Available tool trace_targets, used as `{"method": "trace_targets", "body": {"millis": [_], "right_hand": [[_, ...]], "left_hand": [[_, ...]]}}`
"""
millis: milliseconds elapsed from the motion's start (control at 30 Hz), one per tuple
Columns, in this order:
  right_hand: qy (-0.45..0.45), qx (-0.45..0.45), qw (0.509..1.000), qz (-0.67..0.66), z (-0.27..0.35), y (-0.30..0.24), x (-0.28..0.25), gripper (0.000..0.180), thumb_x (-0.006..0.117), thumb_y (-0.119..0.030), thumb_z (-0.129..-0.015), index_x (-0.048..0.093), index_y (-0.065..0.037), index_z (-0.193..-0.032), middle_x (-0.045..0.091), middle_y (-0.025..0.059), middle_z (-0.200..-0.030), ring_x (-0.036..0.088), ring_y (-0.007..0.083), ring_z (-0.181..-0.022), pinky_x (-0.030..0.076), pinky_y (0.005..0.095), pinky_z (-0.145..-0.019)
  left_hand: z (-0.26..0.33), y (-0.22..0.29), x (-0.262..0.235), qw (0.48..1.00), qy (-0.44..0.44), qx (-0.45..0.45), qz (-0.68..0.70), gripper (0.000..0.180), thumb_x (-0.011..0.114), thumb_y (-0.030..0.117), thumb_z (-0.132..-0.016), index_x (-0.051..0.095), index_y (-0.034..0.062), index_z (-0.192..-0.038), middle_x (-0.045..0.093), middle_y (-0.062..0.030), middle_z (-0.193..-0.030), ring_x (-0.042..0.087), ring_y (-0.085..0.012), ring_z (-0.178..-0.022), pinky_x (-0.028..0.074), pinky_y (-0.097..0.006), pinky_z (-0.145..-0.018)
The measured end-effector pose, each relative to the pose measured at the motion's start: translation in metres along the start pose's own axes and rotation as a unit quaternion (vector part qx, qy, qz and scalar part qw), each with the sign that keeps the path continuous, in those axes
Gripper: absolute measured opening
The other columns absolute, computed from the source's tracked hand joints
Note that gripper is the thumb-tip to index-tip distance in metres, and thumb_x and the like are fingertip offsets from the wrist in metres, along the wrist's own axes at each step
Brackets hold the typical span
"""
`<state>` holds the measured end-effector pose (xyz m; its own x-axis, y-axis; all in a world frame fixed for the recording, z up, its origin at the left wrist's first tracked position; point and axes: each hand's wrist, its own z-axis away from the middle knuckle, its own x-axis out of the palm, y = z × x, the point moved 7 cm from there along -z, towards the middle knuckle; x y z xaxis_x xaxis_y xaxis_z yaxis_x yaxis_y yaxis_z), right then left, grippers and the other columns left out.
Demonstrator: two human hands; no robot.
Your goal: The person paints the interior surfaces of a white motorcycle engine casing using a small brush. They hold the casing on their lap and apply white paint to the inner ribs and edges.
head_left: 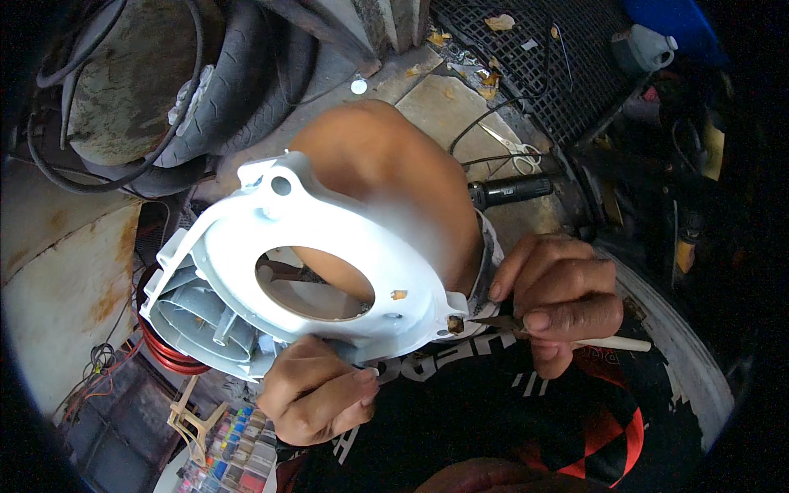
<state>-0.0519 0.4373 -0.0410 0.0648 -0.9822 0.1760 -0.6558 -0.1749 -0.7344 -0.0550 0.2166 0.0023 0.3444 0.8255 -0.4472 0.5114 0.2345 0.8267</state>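
Note:
A white ring-shaped plastic housing with a large round opening and mounting lugs lies tilted over my bare knee. My left hand has its fingers curled at the housing's near rim, holding it. In my right hand is a slim tool with a white handle and a dark, narrow tip; whether it is a knife or a brush I cannot tell. That tip points at a lug on the housing's right end, where a brown patch shows. Another small brown spot marks the ring's face.
White-handled scissors and a black cylindrical tool lie on the floor beyond my knee. Tyres and a hose are at the far left. A black grate and a grey jug stand at the far right.

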Motion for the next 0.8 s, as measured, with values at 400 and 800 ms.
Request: {"method": "trace_targets", "body": {"millis": [400, 800], "right_hand": [[0.017, -0.021, 0.999, 0.034, 0.006, 0.000, 0.006, 0.028, 0.066, -0.026, -0.093, 0.059, 0.001, -0.097, 0.052, 0.0043, -0.070, 0.050, 0.0097, -0.059, 0.058, 0.0296, -0.057], [-0.034, 0.051, 0.998, 0.027, -0.004, -0.003, 0.007, 0.023, 0.066, -0.019, -0.092, 0.059, 0.003, -0.096, 0.054, 0.0060, -0.069, 0.052, 0.0117, -0.058, 0.061, 0.0326, -0.056]], "left_hand": [[0.008, -0.004, -0.006, 0.995, 0.082, -0.048, 0.008, 0.018, 0.080, 0.012, -0.080, 0.070, 0.0026, -0.091, 0.057, -0.0071, -0.081, 0.057, -0.0135, -0.054, 0.043, -0.025, -0.042], [0.008, -0.005, -0.005, 0.998, 0.043, -0.035, 0.024, 0.023, 0.081, 0.012, -0.075, 0.071, 0.0027, -0.094, 0.058, -0.0074, -0.083, 0.058, -0.0139, -0.054, 0.043, -0.026, -0.042]]}}
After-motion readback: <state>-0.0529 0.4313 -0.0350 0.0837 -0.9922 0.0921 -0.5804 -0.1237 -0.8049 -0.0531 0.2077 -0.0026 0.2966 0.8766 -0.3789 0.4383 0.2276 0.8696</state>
